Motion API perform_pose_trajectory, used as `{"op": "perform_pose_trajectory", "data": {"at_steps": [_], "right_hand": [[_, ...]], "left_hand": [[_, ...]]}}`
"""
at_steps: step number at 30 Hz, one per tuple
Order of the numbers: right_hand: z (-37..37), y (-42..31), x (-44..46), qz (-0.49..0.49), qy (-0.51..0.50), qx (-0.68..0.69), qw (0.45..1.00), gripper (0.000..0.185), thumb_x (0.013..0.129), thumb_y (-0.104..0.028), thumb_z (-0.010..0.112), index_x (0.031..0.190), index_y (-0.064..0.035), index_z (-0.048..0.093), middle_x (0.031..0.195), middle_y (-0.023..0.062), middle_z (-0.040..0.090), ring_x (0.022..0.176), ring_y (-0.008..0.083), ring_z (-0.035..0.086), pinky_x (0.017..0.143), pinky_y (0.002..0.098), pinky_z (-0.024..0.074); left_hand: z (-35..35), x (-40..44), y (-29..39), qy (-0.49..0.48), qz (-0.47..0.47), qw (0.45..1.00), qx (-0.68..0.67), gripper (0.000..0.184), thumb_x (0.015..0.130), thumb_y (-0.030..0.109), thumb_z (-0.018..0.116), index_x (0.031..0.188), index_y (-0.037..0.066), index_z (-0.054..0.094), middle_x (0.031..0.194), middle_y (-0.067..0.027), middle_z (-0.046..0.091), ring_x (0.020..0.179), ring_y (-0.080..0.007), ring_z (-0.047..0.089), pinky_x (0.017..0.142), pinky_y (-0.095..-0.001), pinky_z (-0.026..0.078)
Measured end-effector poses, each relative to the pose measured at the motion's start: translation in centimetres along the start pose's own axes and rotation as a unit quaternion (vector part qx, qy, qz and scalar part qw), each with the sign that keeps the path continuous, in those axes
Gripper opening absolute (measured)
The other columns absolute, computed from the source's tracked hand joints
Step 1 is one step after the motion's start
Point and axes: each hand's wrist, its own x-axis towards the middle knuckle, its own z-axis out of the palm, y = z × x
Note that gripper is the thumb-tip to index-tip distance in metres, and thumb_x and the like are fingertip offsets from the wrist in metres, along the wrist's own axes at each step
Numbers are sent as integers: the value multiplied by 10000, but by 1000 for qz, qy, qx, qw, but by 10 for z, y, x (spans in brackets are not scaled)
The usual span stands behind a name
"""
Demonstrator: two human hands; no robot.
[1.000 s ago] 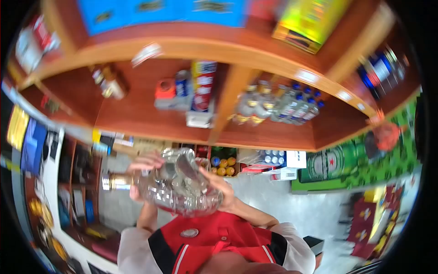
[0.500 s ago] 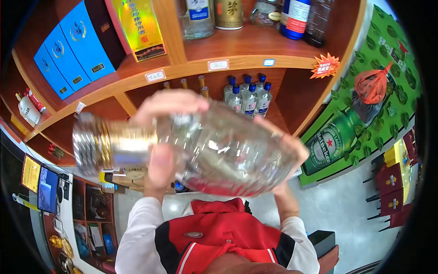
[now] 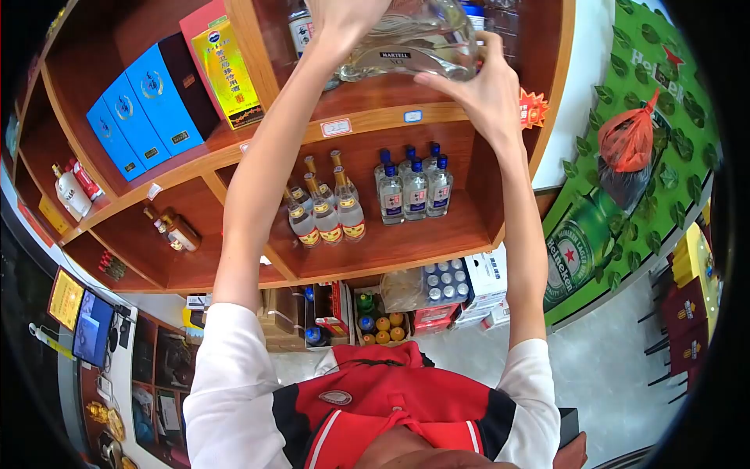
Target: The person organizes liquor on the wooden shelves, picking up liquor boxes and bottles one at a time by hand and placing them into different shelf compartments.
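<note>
Both hands hold a large clear glass bottle labelled MARTELL XO, tilted onto its side at the upper shelf. My left hand is around its left part at the top edge of the view, with most fingers cut off or hidden. Thumb and fingers of my right hand grip the bottle's right end. Behind it, partly covered, stand a clear bottle with a white label and a blue-capped or blue bottle.
Blue boxes and a yellow box stand left on the upper shelf. Below are gold-topped bottles and blue-capped bottles. Cartons sit under the shelves; a red bag hangs right.
The bottle has moved from in front of the chest up to the upper shelf, with both hands still on it. Both arms are now stretched out, and the view has shifted.
</note>
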Motion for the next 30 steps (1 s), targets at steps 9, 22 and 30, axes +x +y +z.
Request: {"op": "perform_pose_trajectory", "data": {"at_steps": [9,22,30], "right_hand": [[27,56,39,-17,-72,-131,989,878,600,-566,944,1119,94,688,1033,242,708,1022,390,674,920,485,543],[57,65,51,-78,-83,-206,972,802,623,-486,944,1169,5,622,1079,232,673,1048,414,682,869,509,563],[70,81,65,-74,-132,-199,968,732,632,-499,935,1086,8,668,1147,231,651,1085,414,674,875,512,567]], "left_hand": [[81,41,-82,-32,-41,991,121,599,841,571,660,893,-16,766,842,-282,730,843,-423,742,772,-502,559],[102,40,-115,-43,-51,985,157,653,911,630,616,1043,2,736,974,-276,740,942,-441,723,839,-519,547],[79,16,-137,-88,122,969,195,906,817,572,794,1381,-68,487,1377,-323,522,1244,-441,549,1029,-512,480]]}}
